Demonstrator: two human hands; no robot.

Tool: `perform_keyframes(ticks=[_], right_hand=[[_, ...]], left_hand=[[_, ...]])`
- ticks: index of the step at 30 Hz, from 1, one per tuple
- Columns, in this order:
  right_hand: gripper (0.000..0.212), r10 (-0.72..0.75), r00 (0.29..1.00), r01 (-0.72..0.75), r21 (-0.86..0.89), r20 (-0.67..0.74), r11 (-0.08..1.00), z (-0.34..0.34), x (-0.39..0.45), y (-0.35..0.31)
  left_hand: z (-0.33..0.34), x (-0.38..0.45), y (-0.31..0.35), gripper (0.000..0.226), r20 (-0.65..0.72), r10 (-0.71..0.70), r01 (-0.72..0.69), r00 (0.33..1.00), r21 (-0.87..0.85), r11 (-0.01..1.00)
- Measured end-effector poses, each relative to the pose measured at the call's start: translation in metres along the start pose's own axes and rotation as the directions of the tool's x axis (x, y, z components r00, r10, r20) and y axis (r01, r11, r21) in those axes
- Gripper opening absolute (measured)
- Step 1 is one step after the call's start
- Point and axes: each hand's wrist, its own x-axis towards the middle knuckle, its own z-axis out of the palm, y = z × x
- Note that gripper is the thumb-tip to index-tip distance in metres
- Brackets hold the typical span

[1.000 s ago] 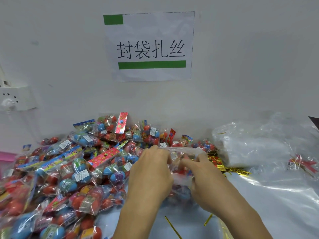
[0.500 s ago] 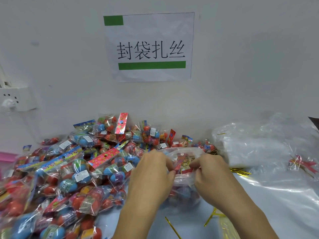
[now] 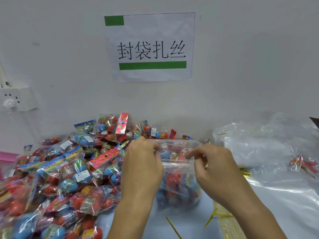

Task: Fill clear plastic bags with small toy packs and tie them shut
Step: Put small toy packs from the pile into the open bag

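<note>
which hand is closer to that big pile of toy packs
Left. The left hand sits right at the edge of the toy pack pile; the right hand is across the clear bag.

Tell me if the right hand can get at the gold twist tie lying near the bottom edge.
Probably yes, once freed: the twist tie lies bare on the table, nothing over it, but the right hand now pinches the bag.

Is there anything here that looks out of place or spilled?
Mostly no. Only some gold twist ties lie scattered loose on the table near the filled clear bag, which both hands are pinching at its mouth.
</note>
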Motion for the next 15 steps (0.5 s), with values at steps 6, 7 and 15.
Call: perform_keyframes(ticks=[6,7,15], right_hand=[[0.037,-0.015,0.986,0.017,-0.013,0.164,1.000,0.002,-0.001,-0.002],[0.038,-0.018,0.981,0.022,-0.020,0.191,1.000,0.003,-0.002,-0.002],[0.067,0.002,0.923,0.003,-0.014,0.384,1.000,0.009,-0.006,-0.002]], left_hand=[[0.004,-0.007,0.000,0.033,0.300,-0.116,0.045,0.947,0.231,0.972],[0.005,-0.008,0.000,0.032,0.325,-0.129,0.042,0.937,0.263,0.964],[0.003,-0.010,-0.002,0.048,0.562,-0.219,0.054,0.798,0.294,0.954]])
